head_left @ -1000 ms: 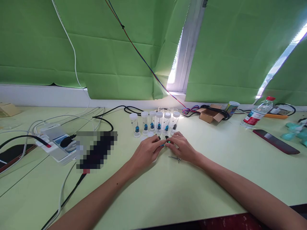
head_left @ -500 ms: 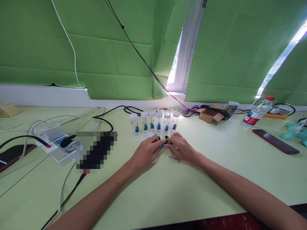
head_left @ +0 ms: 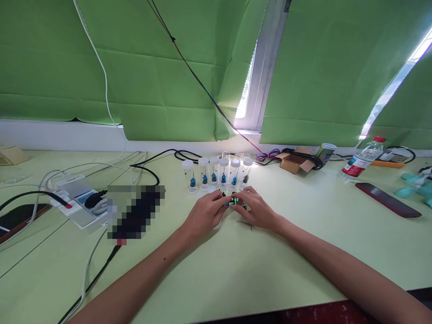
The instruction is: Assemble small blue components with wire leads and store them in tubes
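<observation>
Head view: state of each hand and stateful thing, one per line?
Left hand: pinching a small green part.
Right hand: pinching the same part.
Vials: upright, capped.
Water bottle: lying tilted, red cap on.
Cardboard box: flaps open.
Power strip: plug inserted.

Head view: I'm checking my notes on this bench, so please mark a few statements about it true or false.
1. Both hands meet on a small green-lit part. True: left hand and right hand pinch it together.
2. The capped clear tubes lie flat. False: they stand upright in a row behind the hands.
3. A water bottle lies at the right. True.
4. The dark phone is in the left hand. False: it lies on the table, far right.
</observation>
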`<act>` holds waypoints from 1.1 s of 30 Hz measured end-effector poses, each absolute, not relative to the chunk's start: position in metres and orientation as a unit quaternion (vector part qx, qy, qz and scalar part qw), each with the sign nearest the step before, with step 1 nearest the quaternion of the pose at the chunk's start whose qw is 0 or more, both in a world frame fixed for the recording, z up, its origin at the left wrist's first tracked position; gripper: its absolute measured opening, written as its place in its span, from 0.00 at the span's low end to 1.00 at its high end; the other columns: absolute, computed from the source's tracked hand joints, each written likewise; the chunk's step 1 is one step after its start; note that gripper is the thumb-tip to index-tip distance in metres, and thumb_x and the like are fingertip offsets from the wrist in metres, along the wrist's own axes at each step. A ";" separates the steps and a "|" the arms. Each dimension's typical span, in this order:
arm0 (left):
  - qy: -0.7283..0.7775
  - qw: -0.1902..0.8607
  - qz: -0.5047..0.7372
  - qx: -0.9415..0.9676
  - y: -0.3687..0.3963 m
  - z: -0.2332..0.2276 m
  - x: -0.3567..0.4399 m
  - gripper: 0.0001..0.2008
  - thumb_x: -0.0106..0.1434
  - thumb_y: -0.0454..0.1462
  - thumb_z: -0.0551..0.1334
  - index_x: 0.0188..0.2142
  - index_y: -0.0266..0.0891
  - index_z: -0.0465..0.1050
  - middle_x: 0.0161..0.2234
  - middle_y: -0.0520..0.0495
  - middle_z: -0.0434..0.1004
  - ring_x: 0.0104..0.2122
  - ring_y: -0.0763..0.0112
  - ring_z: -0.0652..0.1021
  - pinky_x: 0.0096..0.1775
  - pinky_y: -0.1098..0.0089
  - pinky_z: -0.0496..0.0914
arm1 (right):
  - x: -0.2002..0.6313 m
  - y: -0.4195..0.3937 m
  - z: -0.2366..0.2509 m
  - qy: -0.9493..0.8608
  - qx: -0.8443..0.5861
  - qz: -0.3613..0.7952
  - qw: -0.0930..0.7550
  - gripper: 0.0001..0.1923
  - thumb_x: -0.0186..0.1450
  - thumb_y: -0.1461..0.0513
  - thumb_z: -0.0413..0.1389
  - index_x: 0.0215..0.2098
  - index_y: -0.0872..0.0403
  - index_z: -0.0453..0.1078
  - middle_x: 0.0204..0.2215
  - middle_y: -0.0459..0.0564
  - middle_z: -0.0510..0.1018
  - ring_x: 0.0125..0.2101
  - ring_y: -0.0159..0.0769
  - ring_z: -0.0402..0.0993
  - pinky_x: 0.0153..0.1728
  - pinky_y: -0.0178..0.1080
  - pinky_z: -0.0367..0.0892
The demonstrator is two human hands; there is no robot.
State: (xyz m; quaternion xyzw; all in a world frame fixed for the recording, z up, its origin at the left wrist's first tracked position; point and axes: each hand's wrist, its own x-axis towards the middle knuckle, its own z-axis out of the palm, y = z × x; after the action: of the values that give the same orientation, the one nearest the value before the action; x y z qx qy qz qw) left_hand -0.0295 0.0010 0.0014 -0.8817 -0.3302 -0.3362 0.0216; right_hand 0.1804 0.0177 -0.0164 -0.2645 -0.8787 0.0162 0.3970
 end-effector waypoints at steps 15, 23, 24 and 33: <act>-0.317 0.010 -0.322 -0.892 0.003 -0.004 -0.030 0.12 0.70 0.35 0.52 0.45 0.42 0.74 0.32 0.47 0.71 0.29 0.72 0.72 0.31 0.73 0.65 | 0.180 0.021 -0.019 -0.886 -0.257 -0.005 0.385 0.17 0.73 0.58 0.46 0.27 0.53 0.64 0.19 0.44 0.66 0.22 0.32 0.61 0.38 0.40 0.62; -0.322 0.024 -0.324 -0.889 0.002 -0.001 -0.030 0.12 0.70 0.36 0.52 0.44 0.41 0.75 0.31 0.48 0.71 0.29 0.72 0.72 0.31 0.72 0.65 | 0.181 0.020 -0.017 -0.882 -0.269 -0.009 0.388 0.14 0.72 0.57 0.47 0.32 0.54 0.68 0.20 0.45 0.70 0.23 0.32 0.65 0.39 0.41 0.61; -0.324 0.026 -0.327 -0.887 0.002 0.000 -0.030 0.12 0.70 0.36 0.52 0.44 0.41 0.75 0.32 0.48 0.71 0.28 0.73 0.72 0.31 0.72 0.65 | 0.181 0.019 -0.016 -0.880 -0.271 -0.007 0.390 0.11 0.71 0.57 0.49 0.37 0.54 0.69 0.22 0.46 0.72 0.24 0.33 0.67 0.40 0.42 0.62; -0.327 0.027 -0.328 -0.886 0.003 0.000 -0.030 0.12 0.69 0.35 0.53 0.46 0.41 0.74 0.32 0.48 0.71 0.29 0.72 0.72 0.31 0.73 0.66 | 0.179 0.017 -0.014 -0.885 -0.251 0.006 0.391 0.07 0.71 0.60 0.49 0.43 0.54 0.66 0.25 0.47 0.74 0.25 0.34 0.68 0.40 0.42 0.63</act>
State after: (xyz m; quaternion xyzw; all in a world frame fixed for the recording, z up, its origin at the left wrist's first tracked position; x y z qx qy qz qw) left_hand -0.0296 0.0026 -0.0004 -0.8857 -0.3272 -0.3283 0.0274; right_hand 0.1794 0.0171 -0.0143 -0.2507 -0.8854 0.0062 0.3915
